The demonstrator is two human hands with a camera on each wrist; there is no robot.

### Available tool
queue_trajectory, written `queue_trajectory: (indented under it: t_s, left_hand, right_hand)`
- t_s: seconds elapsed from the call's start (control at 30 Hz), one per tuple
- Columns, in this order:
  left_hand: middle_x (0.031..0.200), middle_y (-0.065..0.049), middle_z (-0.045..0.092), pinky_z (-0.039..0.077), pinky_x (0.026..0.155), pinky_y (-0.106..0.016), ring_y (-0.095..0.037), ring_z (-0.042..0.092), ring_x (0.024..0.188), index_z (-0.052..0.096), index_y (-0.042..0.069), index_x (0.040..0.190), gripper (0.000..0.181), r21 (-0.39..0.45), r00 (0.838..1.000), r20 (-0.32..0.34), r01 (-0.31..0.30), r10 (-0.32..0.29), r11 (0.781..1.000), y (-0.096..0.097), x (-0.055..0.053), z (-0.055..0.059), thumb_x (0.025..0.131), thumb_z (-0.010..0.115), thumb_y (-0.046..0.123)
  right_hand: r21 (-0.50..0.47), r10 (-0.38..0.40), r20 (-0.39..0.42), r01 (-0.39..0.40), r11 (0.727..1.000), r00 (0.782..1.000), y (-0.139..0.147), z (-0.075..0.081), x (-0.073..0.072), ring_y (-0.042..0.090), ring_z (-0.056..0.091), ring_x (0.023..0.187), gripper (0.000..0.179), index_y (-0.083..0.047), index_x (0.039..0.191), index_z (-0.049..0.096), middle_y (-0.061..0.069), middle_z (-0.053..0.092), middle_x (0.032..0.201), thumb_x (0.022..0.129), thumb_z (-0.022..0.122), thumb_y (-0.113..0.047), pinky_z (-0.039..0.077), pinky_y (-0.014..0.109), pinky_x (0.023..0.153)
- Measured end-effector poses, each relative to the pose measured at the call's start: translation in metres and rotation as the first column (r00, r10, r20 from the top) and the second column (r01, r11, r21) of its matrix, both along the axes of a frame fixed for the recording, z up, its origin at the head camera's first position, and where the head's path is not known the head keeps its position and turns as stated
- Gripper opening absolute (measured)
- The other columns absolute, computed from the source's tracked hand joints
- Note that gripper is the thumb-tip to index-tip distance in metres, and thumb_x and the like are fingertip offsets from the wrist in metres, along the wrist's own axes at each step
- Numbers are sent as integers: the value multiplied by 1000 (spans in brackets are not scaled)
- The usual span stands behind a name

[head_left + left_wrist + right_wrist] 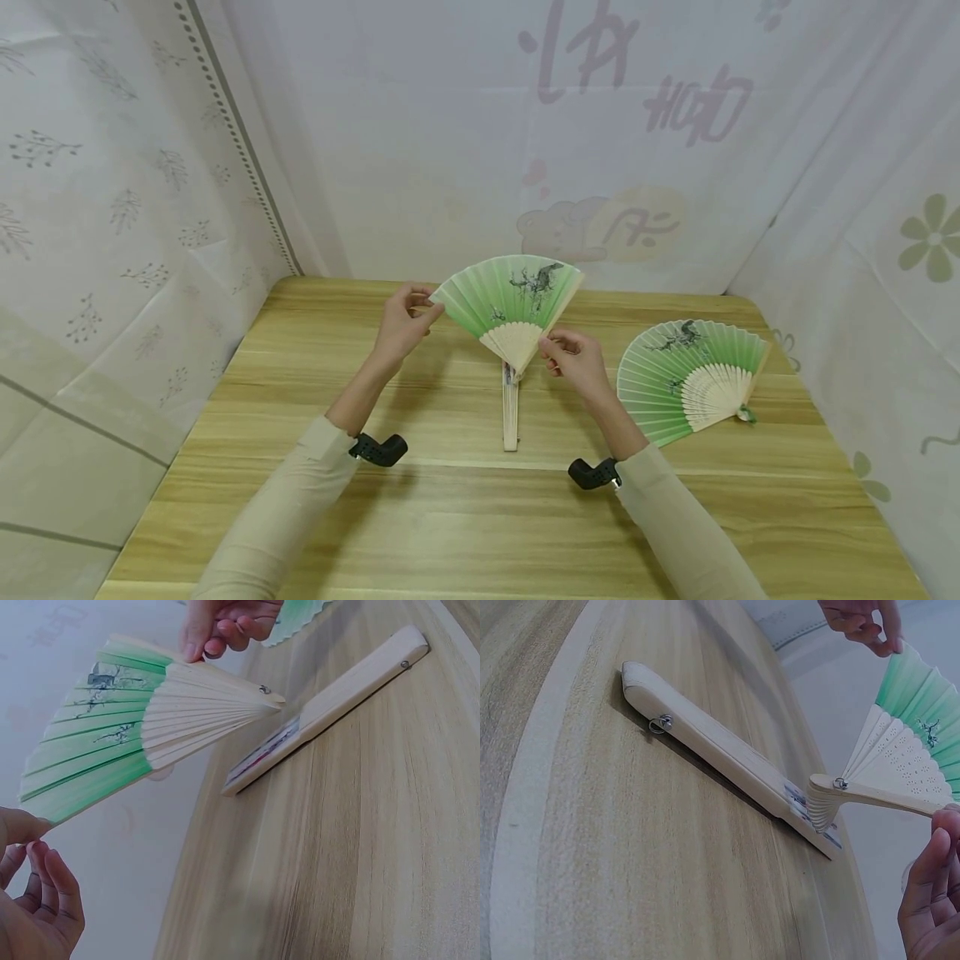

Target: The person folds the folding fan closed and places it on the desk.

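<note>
A green folding fan (pixel 495 292) with a dark branch print is spread partway between both hands, raised over the table. At its left outer edge, my left hand (pixel 405 321) pinches the end stick between thumb and finger. My right hand (pixel 576 358) grips the opposite end stick lower down, beside the pale ribs. In the left wrist view the ribs (pixel 199 712) meet at a metal rivet. Beneath lies a closed folding fan (pixel 511 412) with pale wooden sticks; a small metal ring (pixel 661 724) shows at its near end.
To the right, another green folding fan (pixel 697 379) lies spread on the wooden table (pixel 450 525), a green tassel (pixel 745 413) at its pivot. Printed white curtains (pixel 420 125) hang behind the table and along both sides. A dark camera is strapped at each wrist.
</note>
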State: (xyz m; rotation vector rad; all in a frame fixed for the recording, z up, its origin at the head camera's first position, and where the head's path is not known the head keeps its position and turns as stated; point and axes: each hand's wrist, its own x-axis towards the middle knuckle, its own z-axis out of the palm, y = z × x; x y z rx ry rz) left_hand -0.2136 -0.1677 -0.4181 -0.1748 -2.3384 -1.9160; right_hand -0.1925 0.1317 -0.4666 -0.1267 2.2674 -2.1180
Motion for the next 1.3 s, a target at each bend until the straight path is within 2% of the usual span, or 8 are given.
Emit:
queue_trajectory:
  t_s: [0.17, 0.23, 0.27, 0.43, 0.5, 0.67, 0.93, 1.3]
  left_hand:
    - [109, -17, 62, 54, 67, -37, -15, 60, 75, 58, -2, 123, 27, -10, 1000, -2, 3, -3, 1000, 1, 0, 1, 98, 68, 6]
    - [109, -16, 62, 54, 66, -34, -14, 60, 74, 59, -2, 122, 27, -6, 1000, -12, 8, -8, 1000, 1, 0, 1, 98, 68, 5]
    - [109, -18, 62, 53, 65, -31, -15, 60, 74, 59, -4, 123, 27, -2, 1000, -9, 13, -13, 1000, 2, 3, 6, 98, 68, 4]
    - [108, -19, 61, 52, 63, -27, -14, 61, 75, 59, -4, 123, 28, 4, 1000, -14, 22, -22, 1000, 3, 1, 7, 98, 68, 5]
    - [107, -17, 61, 52, 63, -28, -14, 62, 75, 59, -3, 122, 27, 4, 1000, -18, 20, -20, 1000, 3, -2, 3, 98, 69, 6]
    - [105, -14, 61, 50, 61, -24, -13, 62, 74, 59, -2, 121, 25, 16, 999, -25, 22, -21, 1000, 6, -3, 5, 97, 69, 3]
    - [104, -14, 60, 50, 62, -26, -14, 61, 72, 59, -2, 120, 24, 25, 999, -28, 33, -33, 999, 7, -3, 8, 98, 68, 4]
    - [103, -13, 59, 50, 61, -26, -13, 57, 68, 59, -1, 121, 24, 30, 998, -41, 45, -43, 999, 12, -5, 13, 99, 66, 5]
  right_hand:
    - [1, -6, 1, 6, 1000, 1000, -1, -1, 1, 29, 57, 68, 22, 6, 103, 70, 41, 58, 100, 100, 69, -16, 55, 39, 62]
    - [2, -2, -1, 2, 1000, 1000, 0, -1, 1, 29, 57, 68, 22, 6, 103, 70, 41, 58, 99, 100, 69, -16, 55, 40, 62]
    - [4, 1, -3, -1, 1000, 1000, 0, -1, 1, 27, 57, 68, 22, 6, 104, 70, 41, 58, 99, 100, 68, -16, 55, 40, 62]
    - [9, 4, -2, -4, 1000, 1000, -2, -1, 1, 26, 57, 68, 23, 5, 105, 70, 39, 59, 99, 100, 69, -17, 55, 38, 63]
    - [16, 4, 0, -4, 1000, 1000, -3, 0, 1, 25, 57, 68, 23, 5, 104, 70, 38, 60, 98, 100, 69, -17, 54, 36, 62]
    - [29, 12, -2, -12, 999, 1000, -4, -1, 0, 20, 56, 67, 25, 7, 104, 70, 35, 61, 95, 100, 69, -17, 53, 33, 61]
    - [39, 23, -14, -22, 999, 1000, -3, -2, -1, 21, 55, 68, 26, 9, 104, 69, 36, 60, 95, 101, 68, -17, 52, 35, 61]
    - [34, 4, -21, -4, 999, 1000, -6, 1, 1, 21, 57, 66, 17, 5, 100, 70, 34, 61, 93, 100, 68, -12, 53, 32, 58]
